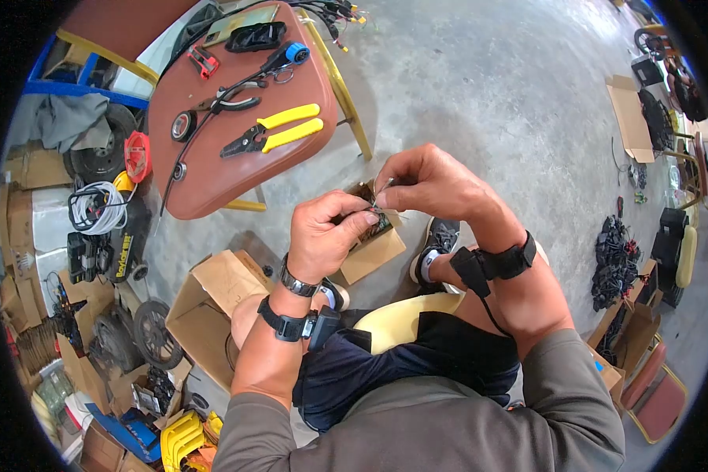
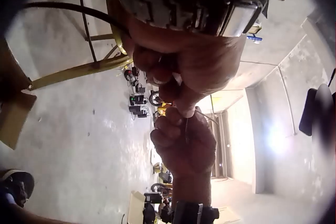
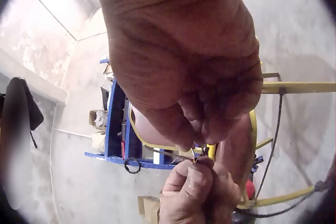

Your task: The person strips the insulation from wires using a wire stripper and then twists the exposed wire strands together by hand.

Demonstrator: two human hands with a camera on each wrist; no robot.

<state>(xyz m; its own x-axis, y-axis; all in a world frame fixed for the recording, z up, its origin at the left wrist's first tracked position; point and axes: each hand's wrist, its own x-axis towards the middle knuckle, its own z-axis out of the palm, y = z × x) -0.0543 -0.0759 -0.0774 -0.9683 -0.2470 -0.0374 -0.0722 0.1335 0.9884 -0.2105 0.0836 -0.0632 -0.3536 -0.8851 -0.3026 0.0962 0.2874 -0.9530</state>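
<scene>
Both hands meet over a small open cardboard box point(image 1: 374, 256). The left hand point(image 1: 322, 232) pinches thin wire ends between thumb and forefinger. Close against it, the right hand point(image 1: 433, 185) pinches a thin wire point(image 1: 381, 191) between thumb and fingertips. In the right wrist view, fine bare strands point(image 3: 193, 155) stand between the right hand point(image 3: 184, 71) above and the left hand point(image 3: 197, 190) below. The left wrist view shows the left hand point(image 2: 184, 71) above the right hand point(image 2: 186, 142), their fingertips almost touching; the wire's far parts are hidden.
A brown chair seat point(image 1: 236, 173) at upper left holds yellow-handled strippers point(image 1: 291, 127), pliers point(image 1: 236, 102), a black cable with a blue connector point(image 1: 296, 53) and a tape roll point(image 1: 183, 126). A larger open carton point(image 1: 204, 315) stands left of the legs. Black cables point(image 1: 613, 263) lie right.
</scene>
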